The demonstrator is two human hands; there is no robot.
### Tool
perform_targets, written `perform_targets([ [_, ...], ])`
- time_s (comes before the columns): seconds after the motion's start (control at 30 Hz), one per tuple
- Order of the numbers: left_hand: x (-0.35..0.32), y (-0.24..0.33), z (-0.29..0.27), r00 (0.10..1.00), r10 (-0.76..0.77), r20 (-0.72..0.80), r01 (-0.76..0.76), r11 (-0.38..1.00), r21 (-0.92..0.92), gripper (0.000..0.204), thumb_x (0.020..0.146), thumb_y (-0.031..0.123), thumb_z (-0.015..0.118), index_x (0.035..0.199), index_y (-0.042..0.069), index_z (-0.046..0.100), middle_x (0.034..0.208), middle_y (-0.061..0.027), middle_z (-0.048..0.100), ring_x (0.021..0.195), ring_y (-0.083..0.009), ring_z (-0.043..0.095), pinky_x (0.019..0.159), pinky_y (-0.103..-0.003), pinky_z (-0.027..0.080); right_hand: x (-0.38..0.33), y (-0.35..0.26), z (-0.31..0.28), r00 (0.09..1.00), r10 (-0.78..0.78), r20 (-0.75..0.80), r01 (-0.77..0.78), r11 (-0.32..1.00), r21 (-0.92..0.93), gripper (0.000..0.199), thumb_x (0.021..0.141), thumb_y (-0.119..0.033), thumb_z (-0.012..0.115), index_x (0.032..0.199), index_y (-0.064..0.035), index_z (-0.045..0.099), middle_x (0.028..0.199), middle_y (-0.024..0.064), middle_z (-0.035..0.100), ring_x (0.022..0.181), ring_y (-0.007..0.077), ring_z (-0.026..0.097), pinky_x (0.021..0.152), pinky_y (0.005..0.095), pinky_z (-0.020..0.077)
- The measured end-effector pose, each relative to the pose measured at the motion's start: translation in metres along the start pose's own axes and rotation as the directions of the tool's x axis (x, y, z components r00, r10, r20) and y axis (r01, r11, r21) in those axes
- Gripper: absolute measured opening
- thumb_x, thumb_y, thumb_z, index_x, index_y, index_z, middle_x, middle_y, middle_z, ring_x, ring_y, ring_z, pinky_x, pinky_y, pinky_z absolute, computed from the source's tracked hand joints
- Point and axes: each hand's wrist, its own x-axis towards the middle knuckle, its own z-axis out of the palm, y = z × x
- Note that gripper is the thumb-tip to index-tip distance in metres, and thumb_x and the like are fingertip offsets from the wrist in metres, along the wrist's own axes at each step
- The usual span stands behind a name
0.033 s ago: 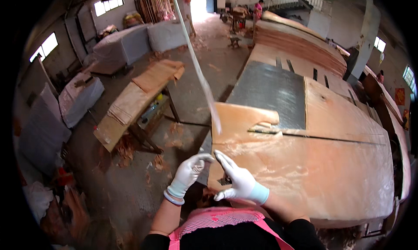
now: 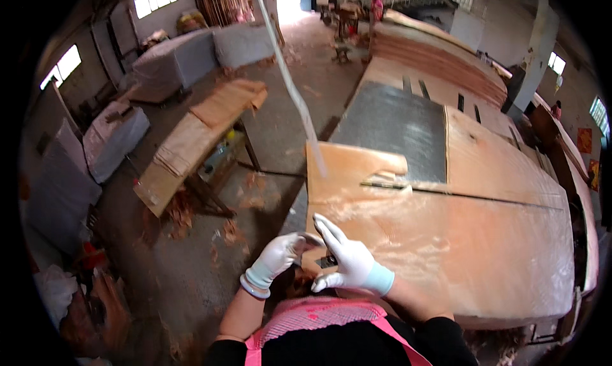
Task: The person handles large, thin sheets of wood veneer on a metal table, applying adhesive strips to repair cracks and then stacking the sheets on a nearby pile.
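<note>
Both hands wear white gloves with pale blue cuffs. My left hand curls at the near left corner of the veneer-topped table, its fingertips closed on a thin brown strip. Close beside it, my right hand has its fingers stretched out together and its thumb apart. Between the hands shows a small dark object; I cannot tell whether the right hand touches it. Under them lies a wide light-brown wood veneer sheet. A smaller folded veneer piece rests on its far left part.
A long dark stick lies across the veneer. Beyond is a dark grey panel, then a tall veneer stack. A bench with veneer stands left. A pale hanging strip drops before the table. Scraps litter the floor.
The left fingertips have moved slightly down, and the thin brown strip now shows at them. The right hand stays nearly in place. The whole view has shifted a little.
</note>
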Motion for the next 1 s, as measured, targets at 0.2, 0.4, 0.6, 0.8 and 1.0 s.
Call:
perform_targets([
  [0.2,-0.019,-0.022,0.036,0.794,-0.328,0.512,0.549,0.748,-0.373,0.046,0.101,0.033,0.052,0.119,-0.008,0.061,0.109,-0.0114,0.068,0.102,-0.0180,0.063,0.092,-0.030,0.048,-0.043,0.021,0.006,0.991,0.096,0.095,-0.102,0.993,0.061,0.124,0.062,-0.070,0.075,0.150,0.0003,0.025,0.153,0.0226,0.030,0.118,0.0428,0.055,0.089,0.0420,0.0521],
  [0.4,-0.036,-0.056,0.024,0.739,-0.489,0.462,0.596,0.795,-0.112,0.025,0.096,0.017,0.064,0.109,-0.004,0.066,0.091,-0.0072,0.070,0.087,-0.0143,0.067,0.079,-0.026,0.053,-0.075,0.076,0.025,0.918,0.254,0.305,-0.353,0.875,0.333,0.116,0.067,-0.060,0.081,0.152,-0.0021,0.027,0.150,0.0184,0.042,0.095,0.0238,0.061,0.084,0.0331,0.0508],
  [0.6,-0.017,-0.067,0.033,0.795,-0.606,-0.003,0.534,0.703,-0.469,0.022,0.099,0.023,0.057,0.099,0.001,0.058,0.073,-0.0042,0.062,0.064,-0.0122,0.065,0.055,-0.020,0.049,-0.056,0.186,0.028,0.560,0.772,0.300,-0.829,0.525,0.195,0.052,0.090,-0.017,0.060,0.141,-0.0095,0.050,0.127,0.0089,0.062,0.094,0.0232,0.064,0.081,0.0348,0.0524],
  [0.8,0.016,-0.101,0.030,0.717,-0.641,-0.274,0.409,0.705,-0.579,0.015,0.101,0.019,0.054,0.100,0.004,0.057,0.067,-0.0004,0.055,0.044,-0.0074,0.049,0.040,-0.019,0.039,-0.033,0.243,0.056,0.861,0.396,0.320,-0.142,0.790,-0.596,0.038,0.083,-0.013,0.059,0.121,-0.0144,0.062,0.110,0.0080,0.064,0.104,0.0281,0.061,0.087,0.0396,0.0504],
  [1.0,0.045,-0.151,0.025,0.629,-0.672,-0.391,0.409,0.714,-0.569,0.013,0.099,0.021,0.058,0.102,0.008,0.060,0.068,-0.0004,0.056,0.043,-0.0065,0.048,0.035,-0.021,0.036,-0.027,0.257,0.068,0.860,0.373,0.349,-0.092,0.784,-0.614,0.036,0.085,-0.015,0.058,0.120,-0.0114,0.062,0.109,0.0082,0.064,0.103,0.0269,0.062,0.086,0.0382,0.0502],
])
